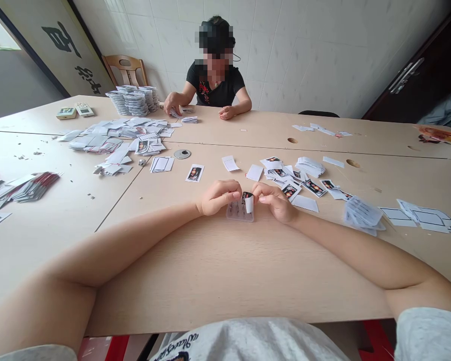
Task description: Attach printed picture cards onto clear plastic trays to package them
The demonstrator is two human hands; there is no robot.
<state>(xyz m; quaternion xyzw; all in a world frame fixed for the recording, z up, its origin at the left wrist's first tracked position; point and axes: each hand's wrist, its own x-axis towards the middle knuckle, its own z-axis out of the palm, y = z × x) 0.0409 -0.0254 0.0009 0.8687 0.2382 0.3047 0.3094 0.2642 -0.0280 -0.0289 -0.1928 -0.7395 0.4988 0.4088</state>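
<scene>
A small clear plastic case (240,215) lies on the table in front of me, with small dark shapes showing in its compartments. Over it curls a black-and-white printed label (249,203), partly bent upward to show its white side. My left hand (221,197) is closed at the case's upper left edge, fingertips by the label; whether it grips the case or the label is unclear. With thumb and fingers pinched, my right hand (276,200) holds the label's right side.
Loose printed labels (291,189) and white papers lie beyond my right hand. Stacked clear cases (363,213) stand farther right. At left are heaped white packets (113,135) and a round metal lid (182,154). Across the table, a person (218,85) handles papers beside stacked packs (135,100).
</scene>
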